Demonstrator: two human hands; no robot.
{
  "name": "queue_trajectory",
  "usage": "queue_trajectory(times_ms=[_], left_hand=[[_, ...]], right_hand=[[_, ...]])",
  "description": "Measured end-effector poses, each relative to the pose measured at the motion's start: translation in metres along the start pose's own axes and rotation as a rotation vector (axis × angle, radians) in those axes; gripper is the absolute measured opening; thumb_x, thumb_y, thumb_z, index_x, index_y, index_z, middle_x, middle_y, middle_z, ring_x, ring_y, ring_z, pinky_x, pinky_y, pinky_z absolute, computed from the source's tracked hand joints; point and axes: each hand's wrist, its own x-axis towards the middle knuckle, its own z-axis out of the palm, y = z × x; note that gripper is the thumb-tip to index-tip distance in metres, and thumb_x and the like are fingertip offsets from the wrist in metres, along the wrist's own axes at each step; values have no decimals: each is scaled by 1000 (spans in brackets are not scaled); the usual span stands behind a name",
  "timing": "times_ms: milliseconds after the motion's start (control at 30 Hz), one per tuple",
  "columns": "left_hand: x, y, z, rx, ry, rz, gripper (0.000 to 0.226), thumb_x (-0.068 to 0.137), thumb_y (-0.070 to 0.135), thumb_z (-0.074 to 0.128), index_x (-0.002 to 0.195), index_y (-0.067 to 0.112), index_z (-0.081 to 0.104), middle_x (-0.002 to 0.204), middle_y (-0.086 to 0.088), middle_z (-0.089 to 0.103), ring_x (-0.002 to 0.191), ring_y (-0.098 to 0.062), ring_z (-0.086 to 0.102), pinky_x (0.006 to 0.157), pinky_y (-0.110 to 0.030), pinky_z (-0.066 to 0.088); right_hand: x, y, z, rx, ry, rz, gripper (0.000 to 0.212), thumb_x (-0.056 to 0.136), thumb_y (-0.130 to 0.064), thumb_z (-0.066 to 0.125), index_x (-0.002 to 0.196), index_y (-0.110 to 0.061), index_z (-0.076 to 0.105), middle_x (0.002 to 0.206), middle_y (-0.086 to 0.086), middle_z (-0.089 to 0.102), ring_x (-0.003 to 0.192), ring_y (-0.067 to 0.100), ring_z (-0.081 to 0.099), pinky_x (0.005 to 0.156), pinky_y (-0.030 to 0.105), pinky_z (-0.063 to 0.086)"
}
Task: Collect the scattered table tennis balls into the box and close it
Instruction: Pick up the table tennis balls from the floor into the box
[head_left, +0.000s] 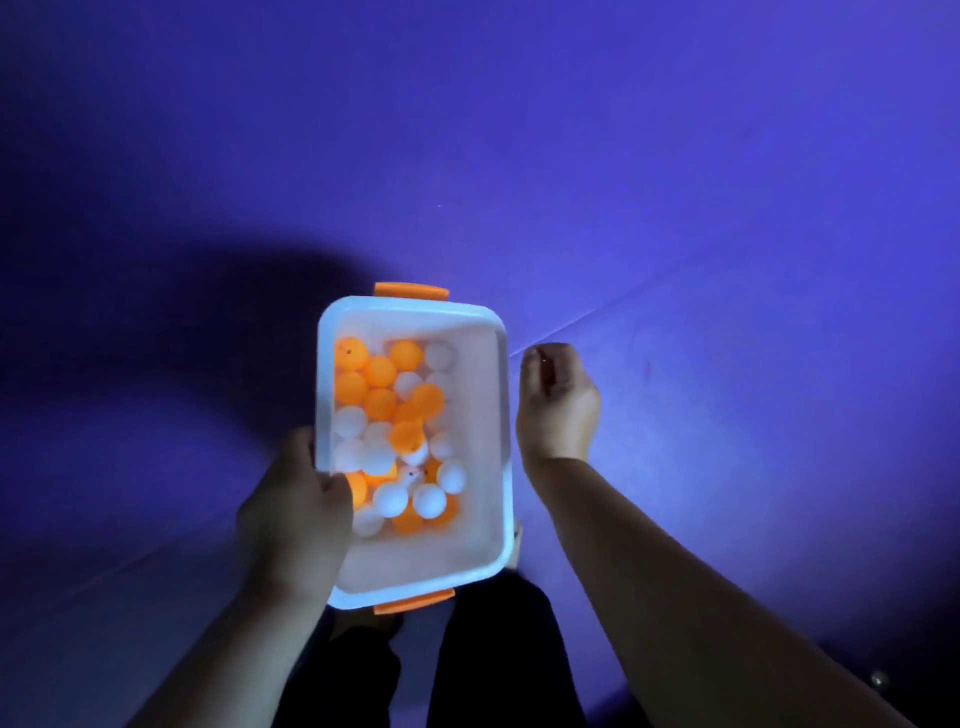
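single view only, head-mounted and wide-angle, so there's no second angle and no shared area to speak of. it looks forward and steeply down from above the person's own arms; both forearms come in from the bottom edge and run up into frame. box sits near centre, slightly low, close to the lens, seen almost straight into its open top. left hand lower centre-left, right hand just right of the box. dark-clad legs at the bottom edge, directly under the box. purple floor fills the upper half and both sides, darkening toward the left corners
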Motion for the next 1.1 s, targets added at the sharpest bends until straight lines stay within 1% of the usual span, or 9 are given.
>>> queue_trajectory(times_ms=[200, 333, 433, 567, 700, 767, 833, 1000, 1100], left_hand=[[32, -47, 19, -196, 173, -145, 32, 82, 5, 56, 113, 14, 52, 76, 3, 57, 80, -33, 58, 64, -31, 37], [47, -65, 40, -264, 276, -231, 35, 81, 16, 54, 116, 11, 55, 81, 3, 55, 85, -38, 61, 65, -30, 33], [58, -81, 54, -311, 318, -241, 52, 68, 26, 43, 117, 11, 55, 85, -3, 63, 82, -37, 62, 65, -33, 43], [68, -96, 64, -364, 320, -258, 48, 73, 25, 47, 119, 15, 54, 98, -6, 67, 88, -34, 61, 72, -39, 49], [68, -95, 59, -398, 302, -286, 34, 80, 19, 52, 115, 22, 53, 89, 4, 60, 84, -30, 59, 73, -39, 49], [62, -90, 50, -422, 290, -315, 33, 82, 12, 56, 112, 24, 53, 87, 4, 59, 83, -30, 58, 72, -38, 47], [52, -76, 38, -441, 302, -332, 32, 81, 10, 57, 110, 22, 53, 83, 4, 57, 78, -28, 55, 69, -35, 43], [17, -28, -20, -462, 273, -372, 22, 80, 10, 56, 99, 20, 53, 74, 7, 52, 71, -25, 48, 65, -31, 35], [-9, 5, -74, -456, 243, -316, 18, 81, 10, 54, 97, 16, 51, 74, 6, 52, 71, -26, 48, 64, -30, 34]], right_hand=[[42, 18, 96, -361, -322, -45, 26, 96, -33, 44, 100, -12, 60, 98, 10, 66, 85, 32, 57, 62, 30, 30], [53, 43, 151, -500, -589, -120, 29, 93, -33, 49, 119, -20, 52, 120, 9, 51, 94, 35, 61, 78, 37, 49], [59, 51, 181, -601, -627, -194, 36, 91, -29, 50, 127, -24, 47, 124, 11, 40, 89, 41, 60, 72, 35, 44], [66, 55, 199, -723, -691, -282, 39, 90, -20, 51, 129, -17, 43, 125, 14, 36, 92, 42, 59, 70, 34, 39], [52, 40, 183, -388, -497, -301, 32, 84, -7, 56, 115, -11, 53, 115, 12, 45, 84, 32, 55, 64, 24, 35], [40, 15, 161, -107, -323, -317, 37, 78, -2, 62, 114, -9, 56, 108, 4, 46, 81, 12, 48, 64, 10, 36], [27, -17, 133, 31, -239, -420, 41, 75, 0, 65, 113, -10, 56, 100, -9, 45, 84, 11, 49, 69, 8, 39], [-12, -95, 51, 38, -543, -714, 45, 77, -14, 66, 115, -28, 46, 99, -14, 45, 78, -2, 52, 68, 6, 41], [-21, -137, 3, -148, -595, -841, 37, 79, -36, 58, 115, -25, 52, 106, -13, 46, 74, 4, 53, 58, 17, 45]])
